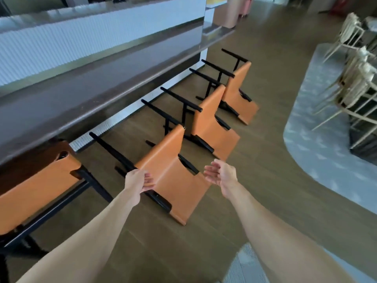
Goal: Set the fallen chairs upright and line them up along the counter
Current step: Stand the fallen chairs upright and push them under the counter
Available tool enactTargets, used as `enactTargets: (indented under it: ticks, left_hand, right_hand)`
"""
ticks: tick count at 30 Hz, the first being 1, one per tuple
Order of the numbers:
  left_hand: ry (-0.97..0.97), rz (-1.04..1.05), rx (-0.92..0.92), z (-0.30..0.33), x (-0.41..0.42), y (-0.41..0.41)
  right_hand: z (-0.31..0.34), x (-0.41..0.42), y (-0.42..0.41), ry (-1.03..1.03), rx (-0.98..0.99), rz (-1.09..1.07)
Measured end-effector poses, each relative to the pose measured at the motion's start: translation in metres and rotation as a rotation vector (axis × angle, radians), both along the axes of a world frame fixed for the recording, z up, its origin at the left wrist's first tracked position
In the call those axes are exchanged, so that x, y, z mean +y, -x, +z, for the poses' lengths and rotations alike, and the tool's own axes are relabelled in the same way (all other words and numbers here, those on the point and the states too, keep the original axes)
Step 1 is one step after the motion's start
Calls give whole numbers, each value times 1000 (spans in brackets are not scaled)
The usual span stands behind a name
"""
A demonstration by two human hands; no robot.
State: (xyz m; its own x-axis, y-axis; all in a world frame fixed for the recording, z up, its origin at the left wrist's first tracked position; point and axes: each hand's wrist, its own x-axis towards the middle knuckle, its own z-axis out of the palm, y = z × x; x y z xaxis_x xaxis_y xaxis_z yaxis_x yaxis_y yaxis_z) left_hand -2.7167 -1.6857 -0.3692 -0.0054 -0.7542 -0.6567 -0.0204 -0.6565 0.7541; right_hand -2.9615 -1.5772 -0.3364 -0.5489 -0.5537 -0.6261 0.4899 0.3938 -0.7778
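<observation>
The left hand (137,180) has its fingers curled over the near edge of the nearest fallen chair (173,170), orange leather slung on a black metal frame, lying on its back on the wooden floor. The right hand (219,173) hangs open just right of that seat, touching nothing. Lifting seems barely begun; next the right hand likely needs a grip on the far rail. Beyond the fingers lie two more tipped orange chairs (212,117) beside the long grey counter (85,82). Left of the fingers an upright orange chair (34,184) is cut off. The left fingertips are hidden.
</observation>
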Motion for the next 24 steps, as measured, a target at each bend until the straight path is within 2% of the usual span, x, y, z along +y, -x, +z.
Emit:
enactTargets:
  ticks: [8, 15, 20, 24]
  left_hand:
    - [-80, 71, 100, -18, 44, 145]
    - [5, 41, 6, -28, -16, 191]
    - [-41, 49, -10, -38, -62, 215]
    - [-137, 190, 42, -53, -65, 226]
  right_hand:
    - [-4, 25, 136, -31, 9, 37]
    - [-29, -47, 183, -4, -9, 150]
    - [-41, -95, 196, -43, 5, 294]
    - [-51, -133, 212, -139, 79, 432]
